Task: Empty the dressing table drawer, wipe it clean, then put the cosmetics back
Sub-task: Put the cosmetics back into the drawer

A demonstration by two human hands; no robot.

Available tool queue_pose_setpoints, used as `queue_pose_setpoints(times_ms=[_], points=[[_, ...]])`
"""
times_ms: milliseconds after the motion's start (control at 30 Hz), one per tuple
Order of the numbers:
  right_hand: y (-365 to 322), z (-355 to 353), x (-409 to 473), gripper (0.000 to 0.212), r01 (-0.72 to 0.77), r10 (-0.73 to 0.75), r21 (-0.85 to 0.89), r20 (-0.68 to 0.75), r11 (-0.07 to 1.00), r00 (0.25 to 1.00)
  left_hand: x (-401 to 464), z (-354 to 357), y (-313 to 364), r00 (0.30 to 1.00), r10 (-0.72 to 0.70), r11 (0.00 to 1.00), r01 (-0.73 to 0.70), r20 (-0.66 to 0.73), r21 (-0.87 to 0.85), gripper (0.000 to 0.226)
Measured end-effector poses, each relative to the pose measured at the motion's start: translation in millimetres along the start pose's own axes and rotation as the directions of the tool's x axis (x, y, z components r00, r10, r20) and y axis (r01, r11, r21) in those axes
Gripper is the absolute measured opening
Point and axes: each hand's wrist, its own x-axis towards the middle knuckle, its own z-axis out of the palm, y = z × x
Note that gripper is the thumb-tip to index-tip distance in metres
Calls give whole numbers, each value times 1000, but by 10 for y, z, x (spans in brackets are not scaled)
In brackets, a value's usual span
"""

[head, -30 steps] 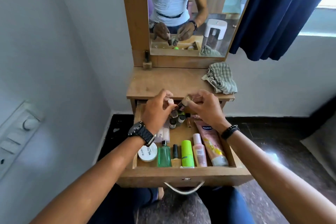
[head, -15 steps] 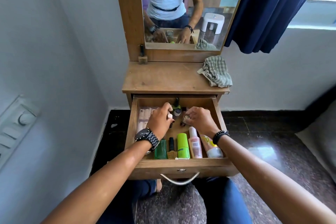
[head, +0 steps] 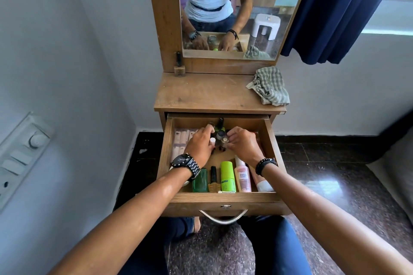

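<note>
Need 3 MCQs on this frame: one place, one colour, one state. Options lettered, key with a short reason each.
1. Where does the checked cloth lie?
A. in the drawer
B. on the tabletop's right rear corner
C. on the floor

2. What colour is the stick between the nail polish bottle and the pink bottle?
A. lime green
B. red
C. black

3. How is the drawer?
A. shut
B. pulled open, cosmetics inside
C. pulled open, emptied

Key:
1 B, it lies bunched on the tabletop below the mirror.
2 A, its body is bright lime.
3 B, bottles line the front and the left hand and right hand reach in.
</note>
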Motion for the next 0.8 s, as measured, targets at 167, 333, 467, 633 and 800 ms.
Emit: queue_pose_setpoints(times_ms=[167, 333, 467, 633, 800], points=[[-74, -129, 101, 24, 15, -14, 0, -93, 1000, 996, 22, -103, -15, 1000, 4, 1000, -4, 6, -24, 39], [-424, -248, 386, 22, 98, -85, 72, -165, 993, 983, 216, -479, -14, 995, 8, 989, -22, -99, -145, 38], [-882, -214, 803, 22, 180, -177, 9, -141, 984, 974, 606, -869, -107, 950, -67, 967, -13, -306, -254, 33], [-1376, -88, 1412, 37, 328, -332, -111, -17, 938, 943, 1239, -1166, -362, 895, -249, 936, 124, -371, -330, 29], [-1581, 63, 1869, 51, 416, -402, -269, 109, 869, 909, 1633, -1263, -560, 918, -327, 916, 250, -223, -313, 38]])
